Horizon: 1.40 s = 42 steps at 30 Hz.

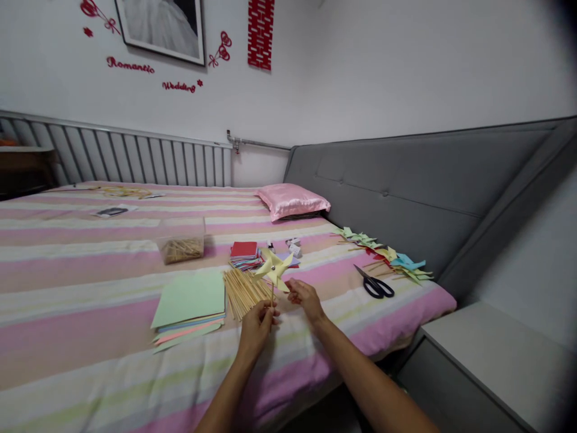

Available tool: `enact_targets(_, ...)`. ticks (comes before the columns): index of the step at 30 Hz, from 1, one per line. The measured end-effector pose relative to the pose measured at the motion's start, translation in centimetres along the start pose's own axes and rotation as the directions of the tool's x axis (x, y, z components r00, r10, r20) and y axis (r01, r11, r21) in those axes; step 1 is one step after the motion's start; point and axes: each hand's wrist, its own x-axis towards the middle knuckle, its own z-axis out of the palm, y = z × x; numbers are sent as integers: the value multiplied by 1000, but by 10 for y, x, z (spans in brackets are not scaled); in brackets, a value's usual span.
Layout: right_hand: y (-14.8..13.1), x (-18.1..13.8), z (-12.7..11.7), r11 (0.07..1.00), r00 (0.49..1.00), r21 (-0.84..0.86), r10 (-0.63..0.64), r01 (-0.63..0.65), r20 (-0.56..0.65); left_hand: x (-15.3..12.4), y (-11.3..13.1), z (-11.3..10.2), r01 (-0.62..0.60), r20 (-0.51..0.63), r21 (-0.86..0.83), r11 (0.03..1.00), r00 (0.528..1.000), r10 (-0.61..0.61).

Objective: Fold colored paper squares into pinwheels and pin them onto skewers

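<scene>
A pale yellow paper pinwheel (pixel 273 269) on a thin wooden stick stands upright over the striped bed. My left hand (pixel 256 325) is closed round the lower part of the stick. My right hand (pixel 305 299) pinches the tip of one blade at the pinwheel's right side. Just behind the hands lies a bundle of wooden sticks (pixel 243 291), and to its left a stack of coloured paper sheets (pixel 189 307).
A clear plastic box of sticks (pixel 181 242) and a pile of small coloured paper squares (pixel 246 254) lie further back. Black scissors (pixel 375 284) and a row of finished pinwheels (pixel 385 254) sit at the right by the grey headboard. A pink pillow (pixel 292 200) lies behind.
</scene>
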Motion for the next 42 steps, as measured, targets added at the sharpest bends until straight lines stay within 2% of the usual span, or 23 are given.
enact_targets(4, -11, -7, 22, 989, 999, 147, 23, -28, 36, -2, 3, -4, -9, -12, 2, 1000, 1000, 9)
enact_targets(9, -17, -3, 19, 979, 1000, 204, 15, -11, -17, -2, 5, -6, -32, -26, 7, 999, 999, 32)
enact_targets(18, -36, -1, 3, 978, 995, 209, 8, 12, -95, -4, 4, -6, -49, -13, 9, 999, 999, 49)
enact_targets(24, -59, 4, 3, 972, 994, 226, -83, 65, 72, -5, 0, -5, -73, 12, 31, 997, 997, 72)
enact_targets(27, -60, 10, 7, 977, 990, 205, -85, 61, 111, -5, -1, -5, -87, 22, 41, 995, 996, 86)
enact_targets(42, -58, 16, 15, 991, 997, 128, -47, 40, 56, -5, -2, -6, -117, 73, 52, 992, 991, 113)
